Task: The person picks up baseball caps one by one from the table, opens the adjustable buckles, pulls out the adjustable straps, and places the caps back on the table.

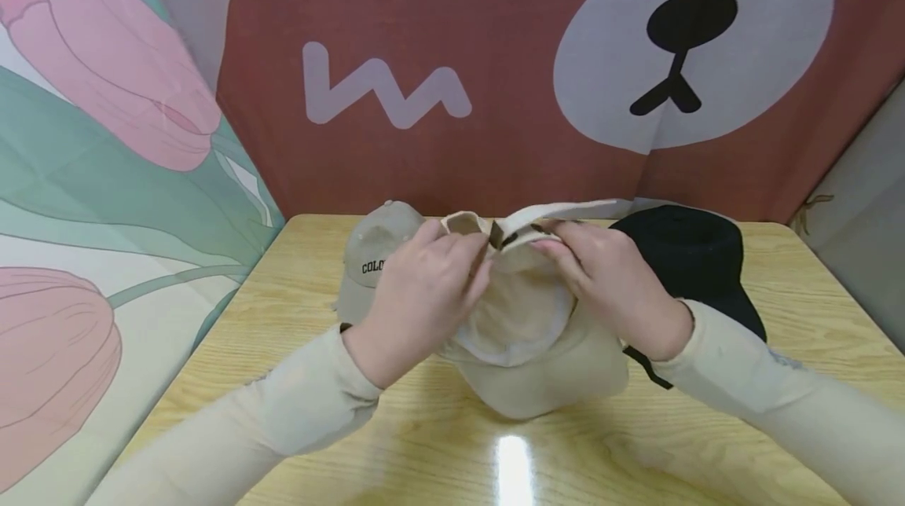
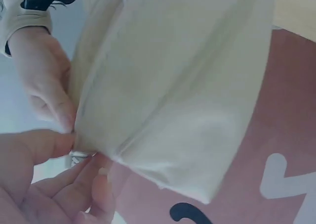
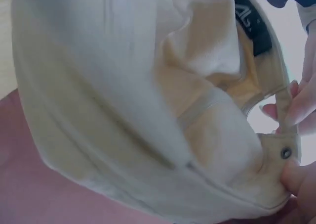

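Note:
Above the table hangs a beige baseball cap (image 1: 544, 372), its brim low and its opening upward, held by both hands. My left hand (image 1: 427, 294) pinches the cap's back edge beside a small dark buckle (image 1: 497, 235). On the other side, my right hand (image 1: 611, 278) pinches the rim by the adjusting strap (image 1: 558, 210), whose loose end sticks out to the right. In the right wrist view a metal eyelet (image 3: 286, 153) shows near the thumb, with a dark label (image 3: 253, 23) inside the cap. The left wrist view shows mostly the cap's outer cloth (image 2: 168, 80).
A grey-beige cap (image 1: 382, 235) with dark lettering stands at the back left of the wooden table (image 1: 283, 349). At the back right sits a black hat (image 1: 696, 254), partly behind my right arm. A printed cloth (image 1: 424, 152) hangs behind the table.

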Motion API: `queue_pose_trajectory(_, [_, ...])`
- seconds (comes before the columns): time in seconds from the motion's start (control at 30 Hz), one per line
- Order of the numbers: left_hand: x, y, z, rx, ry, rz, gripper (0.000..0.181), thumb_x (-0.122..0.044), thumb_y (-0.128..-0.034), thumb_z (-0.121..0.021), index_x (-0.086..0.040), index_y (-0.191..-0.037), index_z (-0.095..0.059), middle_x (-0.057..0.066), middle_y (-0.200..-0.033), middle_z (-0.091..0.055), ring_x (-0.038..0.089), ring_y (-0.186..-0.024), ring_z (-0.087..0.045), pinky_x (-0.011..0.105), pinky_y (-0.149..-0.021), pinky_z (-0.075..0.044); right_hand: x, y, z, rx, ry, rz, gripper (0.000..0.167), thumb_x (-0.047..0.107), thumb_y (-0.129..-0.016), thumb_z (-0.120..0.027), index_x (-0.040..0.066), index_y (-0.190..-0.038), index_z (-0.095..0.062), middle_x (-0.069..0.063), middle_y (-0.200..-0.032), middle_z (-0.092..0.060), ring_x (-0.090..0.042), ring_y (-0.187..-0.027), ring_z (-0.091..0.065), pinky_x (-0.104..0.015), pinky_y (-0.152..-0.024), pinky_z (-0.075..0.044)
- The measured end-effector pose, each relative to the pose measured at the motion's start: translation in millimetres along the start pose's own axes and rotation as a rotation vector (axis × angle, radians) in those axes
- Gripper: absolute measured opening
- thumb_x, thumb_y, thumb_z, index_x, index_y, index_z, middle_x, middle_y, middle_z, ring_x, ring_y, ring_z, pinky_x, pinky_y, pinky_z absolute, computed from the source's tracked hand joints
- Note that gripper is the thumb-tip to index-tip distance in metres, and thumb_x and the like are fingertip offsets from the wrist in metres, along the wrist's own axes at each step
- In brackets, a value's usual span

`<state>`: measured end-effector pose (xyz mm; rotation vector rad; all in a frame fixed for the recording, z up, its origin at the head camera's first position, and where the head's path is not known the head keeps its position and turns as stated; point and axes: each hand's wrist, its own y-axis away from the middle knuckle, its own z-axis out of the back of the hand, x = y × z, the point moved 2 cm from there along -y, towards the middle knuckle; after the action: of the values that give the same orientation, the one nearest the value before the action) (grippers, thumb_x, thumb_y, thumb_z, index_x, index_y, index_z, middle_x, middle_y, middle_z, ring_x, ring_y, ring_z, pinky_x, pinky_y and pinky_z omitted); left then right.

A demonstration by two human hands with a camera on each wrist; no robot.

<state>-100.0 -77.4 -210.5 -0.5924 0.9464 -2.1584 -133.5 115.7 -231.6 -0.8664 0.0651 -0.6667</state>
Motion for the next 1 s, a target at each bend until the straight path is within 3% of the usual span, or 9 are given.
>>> queue_pose_trajectory(0.07, [2.0, -1.3, -0.9, -0.021, 0.013, 0.010, 0.011, -0.006, -0.0841, -0.071, 0.000, -0.093, -0.073, 0.005, -0.079, -0.072, 0.025, -0.067, -0.052, 0.028, -0.056, -0.046, 1, -1.8, 1, -0.002, 0.013, 0.035, 0.039, 0.036, -0.101, -0.042, 0.002, -0.096, -0.061, -0.004, -0.073, -0.056, -0.016, -0.063, -0.052, -0.032, -0.057, -0.045])
queue_pose_trajectory(0.2, [6.4, -4.8, -2.2, -0.032, 0.039, 0.021, 0.009, -0.005, -0.0856, -0.070, -0.002, -0.093, -0.074, 0.004, -0.081, -0.072, 0.024, -0.067, -0.052, 0.028, -0.056, -0.046, 4, -5.5, 1, -0.016, 0.064, 0.126, 0.014, 0.011, -0.094, -0.064, 0.000, -0.102, -0.059, -0.009, -0.080, -0.062, -0.020, -0.068, -0.060, -0.033, -0.056, -0.049])
queue_pose_trajectory(0.33, [9.0, -7.3, -4.1, -0.038, 0.028, 0.001, 0.007, -0.003, -0.0866, -0.069, -0.003, -0.091, -0.074, 0.004, -0.081, -0.070, 0.025, -0.066, -0.050, 0.029, -0.057, -0.045, 6, -9.0, -1, -0.039, 0.159, 0.217, 0.027, -0.005, -0.080, -0.073, -0.003, -0.102, -0.057, -0.013, -0.079, -0.060, -0.027, -0.069, -0.063, -0.038, -0.055, -0.052])
queue_pose_trajectory(0.47, [10.5, -9.0, -6.2, -0.050, -0.002, -0.016, 0.008, -0.001, -0.0862, -0.066, -0.005, -0.087, -0.073, 0.004, -0.080, -0.069, 0.025, -0.066, -0.049, 0.029, -0.055, -0.044, 7, -11.3, -2, -0.072, 0.252, 0.293, 0.013, 0.006, -0.094, -0.062, -0.005, -0.097, -0.055, -0.013, -0.072, -0.054, -0.029, -0.060, -0.058, -0.039, -0.051, -0.051])
queue_pose_trajectory(0.63, [10.2, -9.9, -8.8, -0.072, -0.036, -0.046, 0.010, 0.000, -0.0835, -0.066, -0.007, -0.084, -0.073, 0.003, -0.078, -0.068, 0.023, -0.062, -0.047, 0.027, -0.052, -0.043, 5, -13.5, -5, -0.102, 0.281, 0.324, 0.041, 0.029, -0.107, -0.036, -0.002, -0.084, -0.053, -0.008, -0.061, -0.044, -0.026, -0.047, -0.047, -0.036, -0.042, -0.045])
queue_pose_trajectory(0.83, [7.9, -10.5, -11.9, -0.101, -0.075, -0.060, 0.010, -0.001, -0.0830, -0.066, -0.008, -0.079, -0.072, 0.001, -0.075, -0.067, 0.021, -0.059, -0.046, 0.025, -0.050, -0.043, 3, -15.1, -6, -0.088, 0.272, 0.336, 0.042, 0.026, -0.107, -0.033, -0.001, -0.079, -0.049, -0.005, -0.057, -0.038, -0.023, -0.043, -0.040, -0.033, -0.037, -0.037])
queue_pose_trajectory(1.0, [9.4, -10.4, -11.1, -0.079, -0.052, -0.069, 0.010, -0.001, -0.0833, -0.066, -0.007, -0.082, -0.074, 0.001, -0.076, -0.068, 0.021, -0.060, -0.046, 0.025, -0.050, -0.043, 3, -15.6, -4, -0.079, 0.293, 0.369, 0.040, 0.021, -0.108, -0.032, -0.001, -0.079, -0.048, -0.007, -0.059, -0.041, -0.024, -0.044, -0.041, -0.033, -0.039, -0.038])
